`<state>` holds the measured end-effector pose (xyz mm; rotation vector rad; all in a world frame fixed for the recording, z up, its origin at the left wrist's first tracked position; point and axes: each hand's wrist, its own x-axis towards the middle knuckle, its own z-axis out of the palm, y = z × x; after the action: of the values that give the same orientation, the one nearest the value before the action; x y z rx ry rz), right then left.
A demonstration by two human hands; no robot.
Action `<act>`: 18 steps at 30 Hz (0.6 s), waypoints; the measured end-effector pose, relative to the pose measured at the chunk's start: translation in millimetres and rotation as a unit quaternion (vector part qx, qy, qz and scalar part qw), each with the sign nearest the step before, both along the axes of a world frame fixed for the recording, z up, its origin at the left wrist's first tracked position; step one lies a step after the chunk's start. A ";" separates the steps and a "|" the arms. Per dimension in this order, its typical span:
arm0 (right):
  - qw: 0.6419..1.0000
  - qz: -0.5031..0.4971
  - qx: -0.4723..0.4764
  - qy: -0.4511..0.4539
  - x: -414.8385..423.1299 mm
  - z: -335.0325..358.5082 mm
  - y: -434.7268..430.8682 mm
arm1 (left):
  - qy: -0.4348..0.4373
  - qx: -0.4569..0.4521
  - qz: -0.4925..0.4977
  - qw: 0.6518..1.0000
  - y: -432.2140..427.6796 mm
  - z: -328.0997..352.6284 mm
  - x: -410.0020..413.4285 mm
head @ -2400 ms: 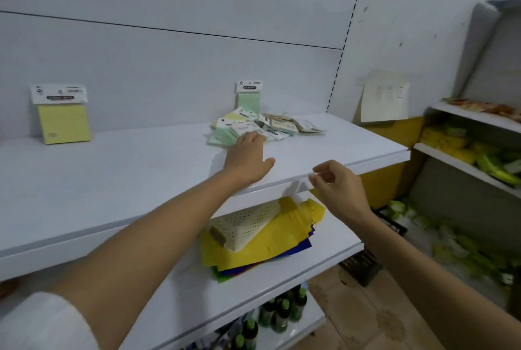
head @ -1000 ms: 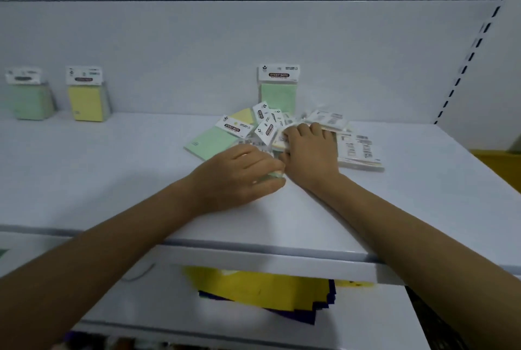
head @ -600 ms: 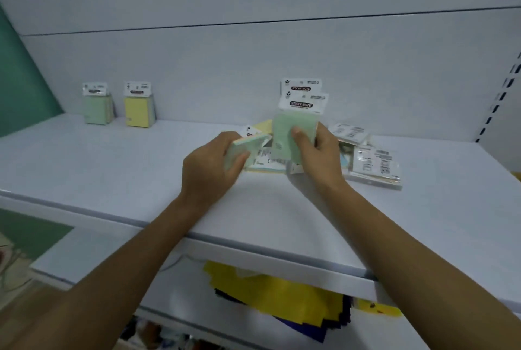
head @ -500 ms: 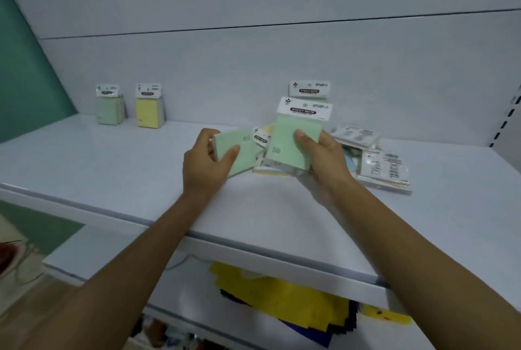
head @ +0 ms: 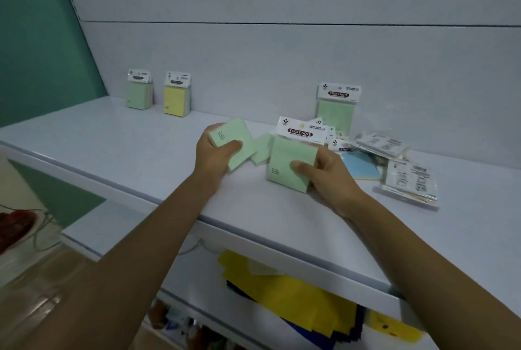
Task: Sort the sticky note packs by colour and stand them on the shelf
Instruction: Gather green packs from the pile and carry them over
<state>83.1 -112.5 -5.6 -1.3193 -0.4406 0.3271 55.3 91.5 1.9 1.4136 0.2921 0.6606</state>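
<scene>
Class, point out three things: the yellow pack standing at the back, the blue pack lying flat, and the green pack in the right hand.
yellow pack (head: 175, 101), head view, front face.
blue pack (head: 362, 165), head view, exposed top face.
green pack in the right hand (head: 284, 162), head view, front face.

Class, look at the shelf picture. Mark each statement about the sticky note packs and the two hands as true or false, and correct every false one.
1. Each hand holds a green pack. True: the left hand grips one green pack, the right hand another.
2. A yellow pack stands at the back wall. True.
3. The yellow pack stands alone. False: a green pack stands just left of it.
4. The blue pack stands upright. False: it lies flat in the pile.
5. The lower shelf is bare. False: yellow sheets lie there.
</scene>
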 end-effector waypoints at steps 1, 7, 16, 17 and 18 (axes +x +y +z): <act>1.000 -0.001 -0.005 -0.023 -1.5 -1.7 1.5 | -0.003 -0.007 -0.004 1.000 0.0 -0.2 0.1; 0.980 -0.061 -0.143 -0.125 -8.3 1.1 1.2 | 0.019 0.001 -0.018 1.000 1.9 -3.6 4.6; 0.919 -0.187 -0.274 -0.211 -39.2 9.7 51.4 | 0.039 -0.015 -0.062 0.997 11.8 6.3 -2.3; 0.940 -0.184 -0.218 -0.186 -46.4 12.8 62.3 | 0.042 -0.046 -0.079 0.995 17.2 8.4 -5.4; 0.959 -0.176 -0.162 -0.149 -53.7 17.2 73.6 | 0.041 -0.083 -0.091 0.992 24.6 10.2 -9.8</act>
<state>29.4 -38.9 11.6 -1.7467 -0.4024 -0.1066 45.6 116.0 12.1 1.2920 0.2726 0.4208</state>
